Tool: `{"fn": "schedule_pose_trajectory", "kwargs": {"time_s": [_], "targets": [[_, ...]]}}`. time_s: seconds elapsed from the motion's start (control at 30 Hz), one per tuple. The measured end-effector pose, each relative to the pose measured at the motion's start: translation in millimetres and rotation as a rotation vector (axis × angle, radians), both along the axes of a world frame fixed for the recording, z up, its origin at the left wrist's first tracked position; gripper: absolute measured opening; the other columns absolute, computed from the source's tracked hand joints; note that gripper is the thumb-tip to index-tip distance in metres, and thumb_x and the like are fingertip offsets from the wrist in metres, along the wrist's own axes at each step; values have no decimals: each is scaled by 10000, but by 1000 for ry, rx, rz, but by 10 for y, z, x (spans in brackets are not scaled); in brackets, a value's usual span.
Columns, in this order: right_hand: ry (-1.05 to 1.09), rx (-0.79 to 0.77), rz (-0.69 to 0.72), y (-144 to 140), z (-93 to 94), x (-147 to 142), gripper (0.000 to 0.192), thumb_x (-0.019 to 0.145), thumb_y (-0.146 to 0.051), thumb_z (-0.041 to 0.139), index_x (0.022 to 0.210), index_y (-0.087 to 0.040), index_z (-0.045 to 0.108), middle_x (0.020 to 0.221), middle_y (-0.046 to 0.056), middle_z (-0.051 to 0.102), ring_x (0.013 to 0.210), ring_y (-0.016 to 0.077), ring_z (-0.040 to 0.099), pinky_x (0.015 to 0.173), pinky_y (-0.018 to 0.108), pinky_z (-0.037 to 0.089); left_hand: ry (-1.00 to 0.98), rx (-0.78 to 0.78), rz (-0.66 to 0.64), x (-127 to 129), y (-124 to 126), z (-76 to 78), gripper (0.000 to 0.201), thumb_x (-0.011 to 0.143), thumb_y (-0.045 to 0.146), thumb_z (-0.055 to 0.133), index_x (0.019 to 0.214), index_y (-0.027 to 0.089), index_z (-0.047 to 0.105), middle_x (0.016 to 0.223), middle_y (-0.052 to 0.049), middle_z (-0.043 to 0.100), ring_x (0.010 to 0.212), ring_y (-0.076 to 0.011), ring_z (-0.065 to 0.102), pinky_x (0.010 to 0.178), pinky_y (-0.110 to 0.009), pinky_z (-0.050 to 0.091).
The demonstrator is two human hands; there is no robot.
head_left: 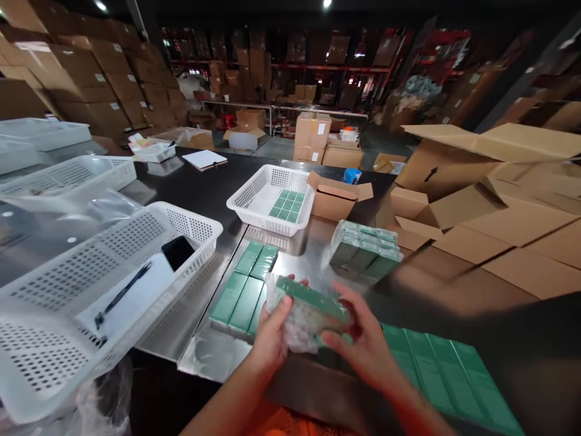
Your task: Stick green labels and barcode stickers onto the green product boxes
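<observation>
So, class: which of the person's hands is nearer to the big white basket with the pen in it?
Left. The left hand grips the wrapped green pack on the side toward the basket; the right hand holds the pack's far side, farther away.

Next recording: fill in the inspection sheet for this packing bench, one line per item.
Surface: shiny metal bench, dark top at left.
Job's things: plastic-wrapped pack of green boxes held in both hands; loose green boxes beside it; wrapped bundle behind.
Clutter: white basket holding a pen and phone; far basket with green boxes; open cartons at right.
Grips: left hand and right hand both on the pack.
Cables: nothing seen.
Surroundings: warehouse, stacked cartons, shelving.
</observation>
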State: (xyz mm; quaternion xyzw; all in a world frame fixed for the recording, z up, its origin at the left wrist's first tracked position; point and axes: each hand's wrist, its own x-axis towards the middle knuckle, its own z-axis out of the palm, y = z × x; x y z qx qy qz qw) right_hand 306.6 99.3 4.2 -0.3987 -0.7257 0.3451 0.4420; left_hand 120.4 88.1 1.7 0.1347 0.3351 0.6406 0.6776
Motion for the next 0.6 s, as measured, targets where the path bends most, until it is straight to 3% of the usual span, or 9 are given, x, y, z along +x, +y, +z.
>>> {"fn": "schedule_pose_trajectory", "kwargs": {"time_s": [0.1,0.17,0.27,0.37,0.5,0.6], "targets": [[-199,137,221,-125,22,-23,802,806,-392,777,1506,-418,388,1493,93,492,1297,324,556,891,412,616,13,-7,13,3,57,195,622,534,427,924,1047,129,734,919,-118,775,903,-288,734,809,-371,574],[-251,270,233,-117,49,5,784,828,-376,758,1508,-449,374,1516,61,479,1309,307,547,952,424,592,16,-15,-46,33,16,228,641,505,426,936,1030,115,737,869,-114,774,826,-285,740,770,-375,589],[-243,473,112,-59,72,21,680,860,-363,734,1472,-432,447,1303,57,672,1087,277,702,818,386,645,-2,-23,-172,118,-103,152,674,505,464,934,1052,126,732,846,-103,773,734,-274,738,670,-365,599],[-247,644,13,-22,40,-30,582,896,-225,673,1419,-427,514,1061,27,773,761,236,762,579,367,617,19,-3,-195,158,-195,48,601,560,446,918,1042,137,735,858,-101,773,740,-272,737,644,-351,594],[-155,836,21,-18,-21,-129,410,827,-42,620,1137,-304,677,841,19,786,472,175,649,399,326,466,51,19,-228,76,-227,-14,515,527,379,941,908,87,756,763,-121,761,744,-273,732,709,-360,586],[-230,734,201,-35,65,-146,138,817,-130,641,829,-264,611,652,-24,692,432,159,567,415,324,416,83,-3,-250,-33,-232,-39,512,479,359,956,861,81,758,762,-118,757,693,-234,710,680,-328,570]]}}
